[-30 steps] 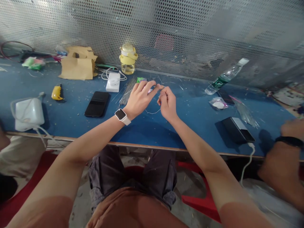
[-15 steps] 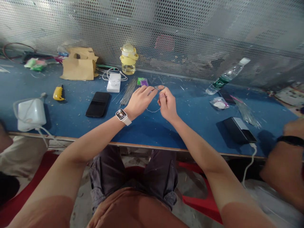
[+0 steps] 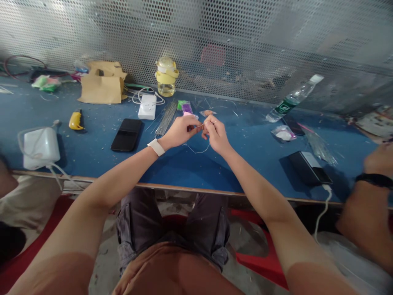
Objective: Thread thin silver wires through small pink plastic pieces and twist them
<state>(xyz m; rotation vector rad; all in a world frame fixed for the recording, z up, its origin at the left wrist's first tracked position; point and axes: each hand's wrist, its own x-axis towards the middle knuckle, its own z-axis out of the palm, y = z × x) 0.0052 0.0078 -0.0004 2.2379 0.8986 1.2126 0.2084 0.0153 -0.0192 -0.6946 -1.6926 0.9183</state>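
Note:
Over the middle of the blue table, my left hand [image 3: 181, 130] and my right hand [image 3: 215, 134] meet fingertip to fingertip. Both are closed in a pinch on a thin wire [image 3: 198, 153], whose slack hangs in a loop below them. Its short end shows between the fingers. Just beyond my hands lie small plastic bags: a green one [image 3: 181, 105], a purple one [image 3: 187, 108], a pink one [image 3: 189, 115] and a clear one with brownish contents [image 3: 208, 112]. A bundle of thin wires [image 3: 167, 119] rests left of my left hand.
A black phone [image 3: 126, 135], white charger [image 3: 147, 107], yellow cutter [image 3: 75, 121] and yellow-lidded bottle [image 3: 166, 78] stand to the left. On the right are a water bottle [image 3: 293, 99], a black power bank [image 3: 309, 169] and another person's arm [image 3: 368, 205]. A perforated metal screen [image 3: 245, 49] closes the back.
My left hand has turned from palm-down to a sideways pinch, uncovering the pink bag. My fingertips have come together slightly lower, and the wire loop hangs lower.

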